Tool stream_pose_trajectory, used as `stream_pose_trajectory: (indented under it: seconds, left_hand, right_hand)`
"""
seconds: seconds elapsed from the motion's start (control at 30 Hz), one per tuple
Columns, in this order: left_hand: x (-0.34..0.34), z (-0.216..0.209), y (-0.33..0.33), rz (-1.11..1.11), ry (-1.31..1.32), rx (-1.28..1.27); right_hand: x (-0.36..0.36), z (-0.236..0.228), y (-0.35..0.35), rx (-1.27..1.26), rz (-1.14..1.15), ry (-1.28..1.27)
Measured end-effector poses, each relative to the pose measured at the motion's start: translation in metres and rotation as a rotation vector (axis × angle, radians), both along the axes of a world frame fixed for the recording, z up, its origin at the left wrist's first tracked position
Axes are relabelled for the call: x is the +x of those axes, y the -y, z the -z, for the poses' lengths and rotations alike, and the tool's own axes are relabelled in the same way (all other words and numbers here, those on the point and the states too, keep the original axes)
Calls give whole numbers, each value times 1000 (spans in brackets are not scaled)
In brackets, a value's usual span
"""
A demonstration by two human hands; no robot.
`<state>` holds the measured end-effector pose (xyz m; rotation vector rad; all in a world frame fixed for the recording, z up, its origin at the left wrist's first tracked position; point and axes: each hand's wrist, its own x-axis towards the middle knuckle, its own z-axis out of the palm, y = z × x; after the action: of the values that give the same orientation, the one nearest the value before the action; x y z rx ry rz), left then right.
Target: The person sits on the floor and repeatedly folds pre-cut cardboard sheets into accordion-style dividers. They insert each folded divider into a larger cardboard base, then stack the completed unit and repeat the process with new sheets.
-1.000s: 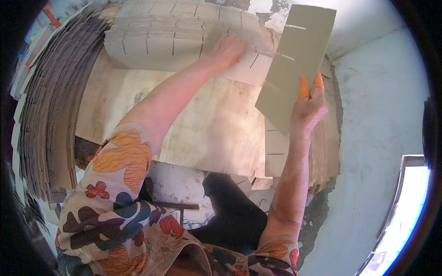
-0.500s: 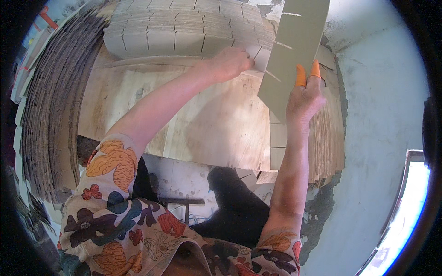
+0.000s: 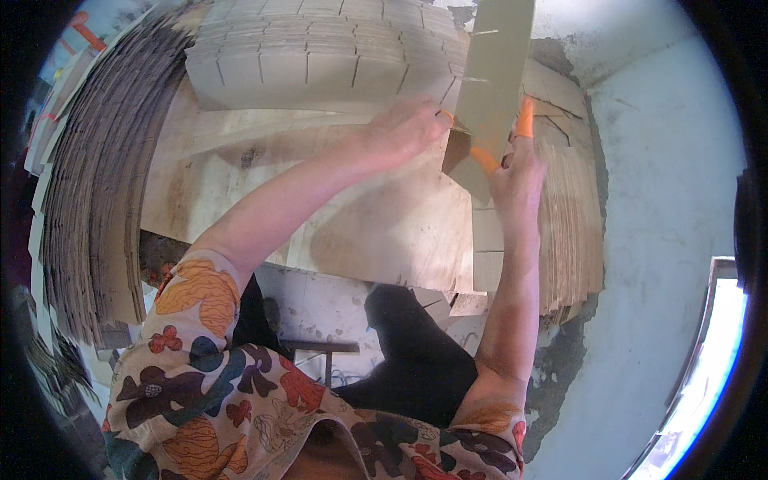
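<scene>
My right hand (image 3: 518, 172) grips a long grey cardboard strip (image 3: 496, 76) with slits along its left edge, near its lower end. Orange finger covers sit on its thumb and a finger. The strip slants up and away, its far end out of view. At the strip's left edge is my left hand (image 3: 408, 132), fingers curled together, an orange cover at one fingertip. What those fingers pinch is hidden. A brown cardboard face (image 3: 457, 150) shows just below them. Behind my left hand lies a stack of slotted cardboard strips (image 3: 320, 68).
A wooden board (image 3: 384, 216) spans the space before me. A tall row of cardboard sheets (image 3: 96, 192) stands at left, another stack (image 3: 570, 232) at right. Beyond that rises a pale wall (image 3: 656, 176) with peeling patches. A metal bar frame (image 3: 324, 349) is below the board.
The strip has shifted left and tilted more upright with my right hand, whose thumb and finger have spread. My left hand has moved slightly right, to the strip's edge.
</scene>
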<state>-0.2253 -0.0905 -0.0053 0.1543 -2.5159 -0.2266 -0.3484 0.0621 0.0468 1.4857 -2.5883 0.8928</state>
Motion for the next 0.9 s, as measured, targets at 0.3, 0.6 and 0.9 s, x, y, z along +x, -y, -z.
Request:
stream_pose_trajectory:
  seconds: [0.3, 0.6, 0.9]
  left_hand:
    - [1, 6, -7, 22, 9, 16]
    - [2, -8, -9, 57, -66, 110]
    - [15, -14, -29, 170, -81, 167]
  right_hand:
    - [17, 19, -13, -92, -18, -42]
    - [17, 58, -7, -9, -33, -187]
    - [15, 47, -6, -66, -143, -261]
